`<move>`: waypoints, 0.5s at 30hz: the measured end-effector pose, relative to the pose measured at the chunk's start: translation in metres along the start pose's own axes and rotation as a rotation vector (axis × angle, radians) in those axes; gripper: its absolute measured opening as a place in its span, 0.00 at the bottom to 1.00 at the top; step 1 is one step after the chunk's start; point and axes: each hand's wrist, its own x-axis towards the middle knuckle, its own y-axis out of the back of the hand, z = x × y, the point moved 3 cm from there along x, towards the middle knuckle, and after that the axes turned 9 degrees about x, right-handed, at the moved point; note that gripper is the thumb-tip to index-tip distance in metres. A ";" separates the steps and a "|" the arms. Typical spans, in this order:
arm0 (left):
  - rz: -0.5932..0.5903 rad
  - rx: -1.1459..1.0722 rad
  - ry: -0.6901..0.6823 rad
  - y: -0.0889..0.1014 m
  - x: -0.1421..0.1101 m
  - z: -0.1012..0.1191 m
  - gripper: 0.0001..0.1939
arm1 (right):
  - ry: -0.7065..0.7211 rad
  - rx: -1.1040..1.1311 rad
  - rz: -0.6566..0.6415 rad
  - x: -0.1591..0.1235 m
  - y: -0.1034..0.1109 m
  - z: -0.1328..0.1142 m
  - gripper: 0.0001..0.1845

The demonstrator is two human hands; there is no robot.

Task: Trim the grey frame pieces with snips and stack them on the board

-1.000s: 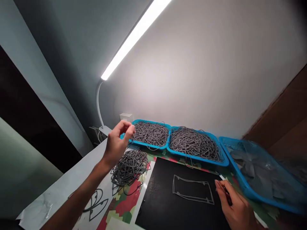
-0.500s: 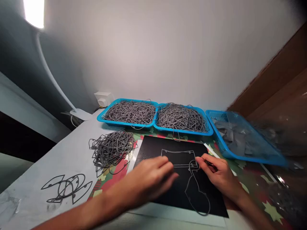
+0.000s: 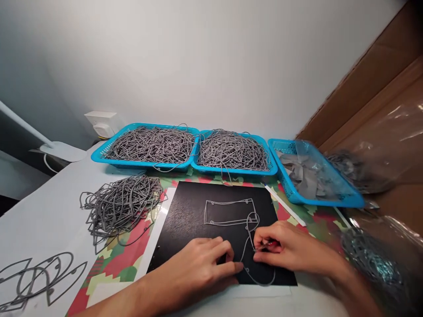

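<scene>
A black board (image 3: 185, 211) lies in front of me. Near its middle is a thin grey four-sided outline (image 3: 228, 202) with small rings at its corners. A second thin grey piece, curved and looped (image 3: 269, 278), overlaps that outline's lower right corner. My left hand (image 3: 201, 264) rests low on the board, fingers curled, thumb and forefinger at the left edge of the looped piece. My right hand (image 3: 280, 246) is closed at the looped piece's right side. A small tool with a red part (image 3: 272, 243) is in its grip, mostly hidden by fingers.
Two blue baskets (image 3: 192, 168) heaped with grey pieces stand along the wall. Another blue basket (image 3: 350, 202) holds grey scraps and clear plastic. A tangled dark pile (image 3: 125, 204) lies left of the board, with loose outlines (image 3: 36, 281) nearer. A cardboard box (image 3: 370, 75) stands right.
My left hand came down from beside the left basket onto the board. The looped piece now lies over the outline, and my right hand moved to its side. The view turned right and down.
</scene>
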 end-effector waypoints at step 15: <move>0.116 0.060 -0.039 -0.009 0.007 0.025 0.06 | 0.251 0.382 -0.129 -0.019 0.009 -0.012 0.12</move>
